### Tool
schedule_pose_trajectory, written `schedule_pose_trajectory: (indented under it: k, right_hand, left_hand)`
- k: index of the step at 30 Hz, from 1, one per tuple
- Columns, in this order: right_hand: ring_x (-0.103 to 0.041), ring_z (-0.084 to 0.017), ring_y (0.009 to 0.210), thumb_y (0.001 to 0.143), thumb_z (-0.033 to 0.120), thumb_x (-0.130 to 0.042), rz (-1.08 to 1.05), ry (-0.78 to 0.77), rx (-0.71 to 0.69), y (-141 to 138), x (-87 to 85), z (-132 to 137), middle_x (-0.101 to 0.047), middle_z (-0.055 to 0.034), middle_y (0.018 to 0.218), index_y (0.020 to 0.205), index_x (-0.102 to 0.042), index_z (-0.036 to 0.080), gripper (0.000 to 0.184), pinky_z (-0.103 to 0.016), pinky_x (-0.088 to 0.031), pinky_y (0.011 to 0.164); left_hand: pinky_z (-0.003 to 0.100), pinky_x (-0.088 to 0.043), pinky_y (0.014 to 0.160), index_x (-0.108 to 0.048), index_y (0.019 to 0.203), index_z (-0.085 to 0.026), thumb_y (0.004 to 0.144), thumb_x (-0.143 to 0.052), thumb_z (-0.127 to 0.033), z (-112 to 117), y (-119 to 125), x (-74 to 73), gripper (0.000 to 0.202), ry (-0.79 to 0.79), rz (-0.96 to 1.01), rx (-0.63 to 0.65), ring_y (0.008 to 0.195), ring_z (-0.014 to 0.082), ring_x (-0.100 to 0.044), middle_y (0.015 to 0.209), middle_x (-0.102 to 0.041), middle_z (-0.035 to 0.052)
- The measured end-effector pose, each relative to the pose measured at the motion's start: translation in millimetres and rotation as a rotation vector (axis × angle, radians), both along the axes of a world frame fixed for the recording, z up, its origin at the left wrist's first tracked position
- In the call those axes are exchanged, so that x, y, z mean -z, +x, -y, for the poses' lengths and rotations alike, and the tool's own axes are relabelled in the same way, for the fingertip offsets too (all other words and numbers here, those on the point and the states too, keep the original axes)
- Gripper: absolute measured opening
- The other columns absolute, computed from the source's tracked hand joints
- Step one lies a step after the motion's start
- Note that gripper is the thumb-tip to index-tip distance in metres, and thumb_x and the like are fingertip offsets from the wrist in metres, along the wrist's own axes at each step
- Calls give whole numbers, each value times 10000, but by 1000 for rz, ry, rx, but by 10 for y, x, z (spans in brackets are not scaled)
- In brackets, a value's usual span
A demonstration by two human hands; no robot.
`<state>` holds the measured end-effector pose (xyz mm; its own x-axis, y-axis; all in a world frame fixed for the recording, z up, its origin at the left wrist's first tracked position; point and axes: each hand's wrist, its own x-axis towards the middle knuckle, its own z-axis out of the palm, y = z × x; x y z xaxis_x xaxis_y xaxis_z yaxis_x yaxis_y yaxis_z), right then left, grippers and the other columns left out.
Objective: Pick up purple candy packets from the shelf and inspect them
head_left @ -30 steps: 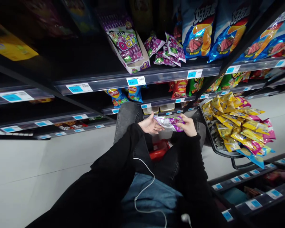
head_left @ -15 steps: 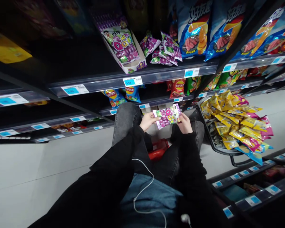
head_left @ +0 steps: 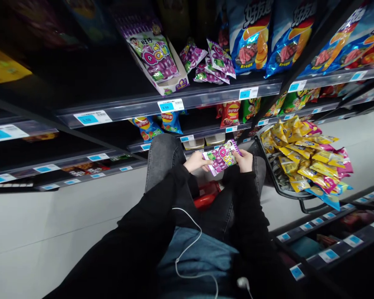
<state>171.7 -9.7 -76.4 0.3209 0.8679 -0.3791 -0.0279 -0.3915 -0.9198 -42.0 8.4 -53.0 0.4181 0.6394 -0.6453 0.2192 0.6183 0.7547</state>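
A small purple and white bag of gummy candy point(head_left: 222, 158), printed with grapes, is stretched between my two hands above my knees. My left hand point(head_left: 197, 161) pinches its left end, thumb on the front. At the other end, my right hand point(head_left: 244, 160) grips the upper right edge. The bag is tilted, its right side higher. On the shelf ahead, a display box point(head_left: 177, 85) holds more bags of the same kind. Several loose grape candy bags point(head_left: 213, 66) lie in a pile to the right of that box.
Large blue chip bags point(head_left: 251, 37) stand at the upper right. A black basket point(head_left: 280, 189) heaped with yellow and pink snack packets point(head_left: 311, 158) is at my right. Something red point(head_left: 205, 201) sits between my legs. Shelf edges point(head_left: 202, 99) with price tags run across in front.
The candy bag has turned so that its left end dips and its right end rises. My right thumb has moved onto its front. The view has shifted slightly.
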Motion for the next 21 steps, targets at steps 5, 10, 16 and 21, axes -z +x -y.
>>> schedule_pose_trajectory:
  k: [5,10,16,21]
  right_hand:
    - [-439,-44,608,485,501,-679,-20,-6,12,-34,11,-13,-541,-39,678,748,-590,47,532,-173,-363,549]
    - [-432,-34,594,513,509,-707,-128,19,-129,-4,25,29,-524,-25,674,777,-569,69,532,-168,-367,555]
    - [-518,-62,702,462,454,-759,-348,5,-171,46,9,39,-603,-49,840,853,-578,91,562,-178,-418,643]
    - [-502,-56,660,435,449,-768,-336,-7,-106,22,18,26,-597,-48,800,859,-579,81,592,-168,-388,603]
  left_hand:
    - [263,-547,556,-626,773,-46,641,-714,-220,-30,-31,-1,236,16,-13,-21,556,179,-631,611,-650,76]
    - [282,-556,560,-637,763,-48,603,-737,-199,-8,-116,17,242,-6,10,-26,566,195,-635,633,-655,103]
    - [292,-560,566,-642,833,-65,489,-826,-273,-7,-151,-4,442,-62,111,-51,600,200,-640,698,-671,114]
    - [301,-549,568,-632,858,-55,485,-831,-342,0,-142,11,511,-67,89,-28,596,197,-628,721,-666,140]
